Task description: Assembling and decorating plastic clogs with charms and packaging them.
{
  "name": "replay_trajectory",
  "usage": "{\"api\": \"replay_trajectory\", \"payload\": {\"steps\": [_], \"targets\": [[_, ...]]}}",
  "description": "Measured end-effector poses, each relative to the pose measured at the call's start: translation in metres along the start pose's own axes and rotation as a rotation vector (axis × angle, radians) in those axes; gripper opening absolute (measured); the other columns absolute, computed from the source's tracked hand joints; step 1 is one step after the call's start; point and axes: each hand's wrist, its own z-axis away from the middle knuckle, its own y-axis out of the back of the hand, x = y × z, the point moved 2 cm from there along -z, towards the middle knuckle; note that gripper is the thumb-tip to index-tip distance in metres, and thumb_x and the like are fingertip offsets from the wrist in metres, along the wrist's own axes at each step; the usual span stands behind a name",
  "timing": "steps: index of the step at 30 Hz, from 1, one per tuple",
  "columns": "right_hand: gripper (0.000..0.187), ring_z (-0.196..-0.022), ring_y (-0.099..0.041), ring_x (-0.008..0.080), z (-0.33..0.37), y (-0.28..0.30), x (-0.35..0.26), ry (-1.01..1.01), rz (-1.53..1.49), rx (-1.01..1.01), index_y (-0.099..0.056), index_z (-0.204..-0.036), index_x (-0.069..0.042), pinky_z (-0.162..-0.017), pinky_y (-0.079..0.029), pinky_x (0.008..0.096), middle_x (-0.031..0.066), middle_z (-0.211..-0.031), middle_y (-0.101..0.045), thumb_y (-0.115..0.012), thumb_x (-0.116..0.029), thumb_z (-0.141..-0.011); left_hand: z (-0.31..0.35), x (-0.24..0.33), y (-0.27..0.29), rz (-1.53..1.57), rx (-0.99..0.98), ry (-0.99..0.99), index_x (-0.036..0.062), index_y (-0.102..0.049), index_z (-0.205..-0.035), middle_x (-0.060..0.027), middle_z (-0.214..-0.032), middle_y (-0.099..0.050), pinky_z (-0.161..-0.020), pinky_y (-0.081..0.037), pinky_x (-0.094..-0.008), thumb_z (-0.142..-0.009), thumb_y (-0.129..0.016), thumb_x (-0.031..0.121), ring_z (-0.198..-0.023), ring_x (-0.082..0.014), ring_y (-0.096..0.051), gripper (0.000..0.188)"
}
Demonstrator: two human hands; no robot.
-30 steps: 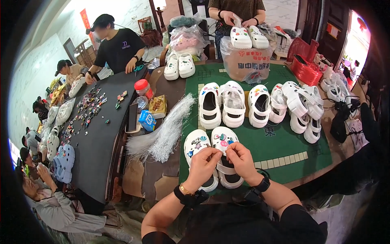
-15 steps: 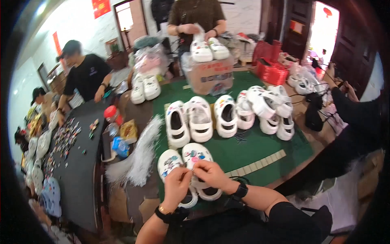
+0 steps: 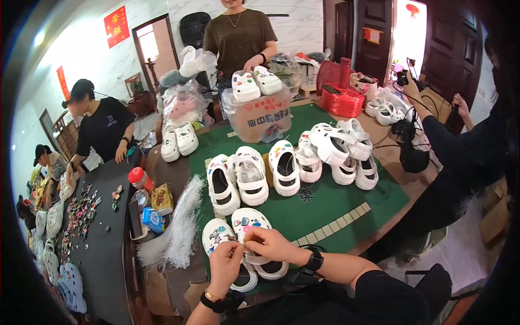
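Over a pair of white clogs at the near edge of the green mat (image 3: 325, 227), my two hands meet at the fingertips. My left hand (image 3: 226, 264) is closed in a pinch, and my right hand (image 3: 269, 245) pinches right beside it. Whatever lies between the fingers is too small to make out. The left clog (image 3: 218, 232) and the right clog (image 3: 250, 219) have colourful charms on their toes; my hands partly cover their straps and heels. Just beyond them stands a row of more white clogs (image 3: 253, 181), some stacked at the right.
Loose charms (image 3: 81, 211) cover the dark table (image 3: 111, 254) at left, where other people work. White plastic strands (image 3: 181, 233) lie beside a red-lidded jar (image 3: 140, 179). Across from me, a person stands behind clogs on a wrapped box (image 3: 260, 116). Another person (image 3: 460, 146) is at right.
My view has shifted, so the mat sits lower and further left. My hands stay pinched together over the clogs. The person across has let go of one clog and the white plastic there.
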Motion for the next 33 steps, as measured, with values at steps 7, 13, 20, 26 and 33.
{"api": "replay_trajectory", "payload": {"steps": [7,13,20,26,33], "targets": [[0.010,-0.067,-0.048,0.0063,-0.001,0.005,0.002,0.021,-0.028,-0.029,-0.058,-0.088,-0.002,-0.061,-0.043,0.0247,-0.0011,-0.072,-0.056,-0.060,-0.011,-0.090,0.000,0.009,-0.001,0.009,0.029,-0.070,0.0000,-0.069,-0.090,-0.0072,-0.076,-0.064,-0.059,-0.045,-0.0270,-0.083,-0.071,0.008,-0.063,-0.0121,-0.054,0.011],[0.009,-0.067,-0.048,0.0055,0.001,0.005,0.004,-0.017,-0.025,-0.028,-0.060,-0.088,-0.001,-0.061,-0.043,0.0246,-0.0011,-0.072,-0.056,-0.060,-0.010,-0.089,-0.002,0.010,-0.005,-0.044,0.040,-0.106,0.0036,-0.070,-0.089,-0.0085,-0.077,-0.064,-0.059,-0.045,-0.0300,-0.079,-0.074,0.007,-0.060,-0.0174,-0.055,0.011],[0.010,-0.062,-0.052,0.0183,0.002,-0.008,-0.003,0.095,0.181,0.037,-0.058,-0.083,0.000,-0.061,-0.045,0.0313,0.0119,-0.071,-0.057,-0.060,-0.010,-0.081,0.007,0.004,-0.009,-0.233,0.036,-0.202,0.0043,-0.062,-0.086,-0.0116,-0.077,-0.061,-0.062,-0.049,-0.0377,-0.076,-0.072,0.011,-0.069,-0.0287,-0.060,0.015],[0.009,-0.060,-0.055,0.0206,0.002,0.000,0.002,0.088,0.322,0.073,-0.059,-0.082,0.001,-0.058,-0.047,0.0335,0.0154,-0.072,-0.059,-0.059,-0.009,-0.080,0.002,0.003,-0.017,-0.306,-0.018,-0.263,0.0079,-0.058,-0.083,-0.0121,-0.078,-0.058,-0.060,-0.049,-0.0432,-0.079,-0.067,0.015,-0.070,-0.0339,-0.061,0.012],[0.007,-0.060,-0.055,0.0155,0.004,-0.003,0.001,0.103,0.281,0.049,-0.059,-0.080,0.002,-0.058,-0.046,0.0286,0.0083,-0.070,-0.059,-0.061,-0.005,-0.081,0.006,0.004,-0.011,-0.322,-0.003,-0.321,0.0055,-0.055,-0.084,-0.0134,-0.079,-0.056,-0.067,-0.047,-0.0440,-0.078,-0.064,0.011,-0.078,-0.0338,-0.059,0.012]]}}
